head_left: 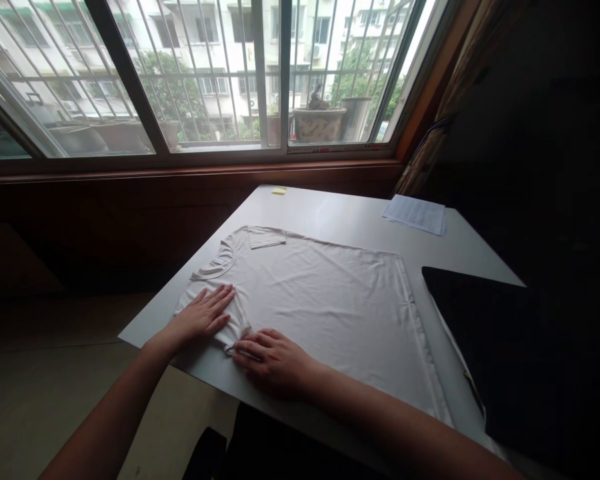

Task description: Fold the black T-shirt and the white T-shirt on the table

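Observation:
A white T-shirt (330, 293) lies spread on the table, its round collar to the left and its hem to the right. The far sleeve (267, 237) is folded inward over the body. My left hand (204, 313) rests flat on the shoulder below the collar, fingers stretched out. Beside it, my right hand (273, 360) has its fingers curled at the near sleeve, which is bunched at the fingertips. The thumb of the right hand is hidden, and the right forearm covers part of the shirt's near side.
The white table (325, 210) stands by a barred window. Printed paper sheets (416, 213) lie at its far right, and a small yellow note (279, 191) at the far edge. A dark, flat item (500, 347) covers the right side. A curtain (435, 133) hangs beyond.

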`<state>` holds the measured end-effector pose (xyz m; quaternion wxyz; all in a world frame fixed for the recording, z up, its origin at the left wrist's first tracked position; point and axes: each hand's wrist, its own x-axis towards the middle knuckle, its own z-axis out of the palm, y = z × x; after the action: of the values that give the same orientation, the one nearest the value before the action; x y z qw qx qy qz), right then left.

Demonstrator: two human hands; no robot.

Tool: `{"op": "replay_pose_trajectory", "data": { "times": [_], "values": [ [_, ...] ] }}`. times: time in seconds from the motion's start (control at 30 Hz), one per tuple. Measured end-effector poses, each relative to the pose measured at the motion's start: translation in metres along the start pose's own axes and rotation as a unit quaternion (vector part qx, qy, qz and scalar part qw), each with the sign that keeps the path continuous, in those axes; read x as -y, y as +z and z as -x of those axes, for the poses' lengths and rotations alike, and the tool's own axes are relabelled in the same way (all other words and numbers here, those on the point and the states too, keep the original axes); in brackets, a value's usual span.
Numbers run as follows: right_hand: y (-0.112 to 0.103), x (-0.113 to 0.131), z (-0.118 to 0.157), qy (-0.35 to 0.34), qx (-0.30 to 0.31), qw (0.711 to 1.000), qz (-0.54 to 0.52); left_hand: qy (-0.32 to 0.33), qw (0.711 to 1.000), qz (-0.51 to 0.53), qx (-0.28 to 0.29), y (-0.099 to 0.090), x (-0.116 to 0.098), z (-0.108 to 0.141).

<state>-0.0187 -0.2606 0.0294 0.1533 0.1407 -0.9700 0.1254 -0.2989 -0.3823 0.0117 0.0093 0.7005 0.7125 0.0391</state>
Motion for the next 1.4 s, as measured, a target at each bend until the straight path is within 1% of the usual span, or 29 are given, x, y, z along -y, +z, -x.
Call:
{"op": "replay_pose_trajectory", "data": {
  "times": [0.17,0.27,0.4,0.47,0.57,0.67,0.7,0.77,0.83,0.9,1.0,1.1,1.17,1.23,1.3,1.37,1.4],
  "values": [
    [-0.001,0.001,-0.001,-0.025,0.017,0.999,-0.012,0.013,0.999,-0.006,-0.04,-0.004,-0.008,-0.014],
    [0.0,0.002,0.0,-0.032,0.035,0.998,-0.04,0.018,0.999,-0.006,-0.033,0.0,-0.007,-0.027],
    [0.002,0.008,0.007,-0.036,0.053,0.995,-0.072,0.01,1.0,-0.004,-0.028,0.008,0.008,-0.043],
    [0.001,0.011,0.01,-0.037,0.058,0.995,-0.076,0.009,1.0,-0.001,-0.028,0.009,0.017,-0.048],
    [-0.004,0.011,0.009,-0.054,0.059,0.994,-0.08,0.016,0.999,-0.003,-0.031,0.003,0.025,-0.052],
    [-0.011,0.005,0.002,-0.067,0.047,0.993,-0.082,0.019,0.998,-0.024,-0.064,-0.005,0.03,-0.058],
    [-0.013,0.003,-0.002,-0.059,0.04,0.994,-0.077,0.012,0.996,-0.034,-0.076,-0.006,0.031,-0.061],
    [-0.014,-0.003,-0.007,-0.018,0.024,0.998,-0.062,-0.008,0.995,-0.052,-0.084,-0.006,0.034,-0.068],
    [-0.012,-0.007,-0.01,0.032,0.026,0.998,-0.05,-0.03,0.996,-0.062,-0.065,-0.003,0.038,-0.076],
    [-0.008,-0.009,-0.009,0.066,0.046,0.995,-0.052,-0.052,0.996,-0.06,-0.034,0.002,0.042,-0.082],
    [-0.004,-0.008,-0.002,0.069,0.072,0.992,-0.073,-0.072,0.996,-0.045,0.003,0.004,0.046,-0.087],
    [-0.006,-0.004,0.006,0.067,0.076,0.99,-0.095,-0.079,0.996,-0.037,0.025,0.0,0.048,-0.089],
    [-0.009,-0.001,0.01,0.067,0.075,0.99,-0.104,-0.085,0.995,-0.041,0.029,-0.004,0.048,-0.091],
    [-0.012,0.0,0.013,0.056,0.07,0.989,-0.114,-0.091,0.994,-0.053,0.019,-0.008,0.046,-0.096],
    [-0.015,-0.005,0.015,0.038,0.06,0.99,-0.121,-0.088,0.994,-0.067,-0.003,-0.011,0.043,-0.104],
    [-0.018,-0.019,0.018,0.04,0.041,0.992,-0.114,-0.076,0.994,-0.074,-0.027,-0.013,0.038,-0.116],
    [-0.02,-0.03,0.019,0.057,0.026,0.993,-0.102,-0.07,0.994,-0.072,-0.038,-0.015,0.035,-0.123]
  ]
}}
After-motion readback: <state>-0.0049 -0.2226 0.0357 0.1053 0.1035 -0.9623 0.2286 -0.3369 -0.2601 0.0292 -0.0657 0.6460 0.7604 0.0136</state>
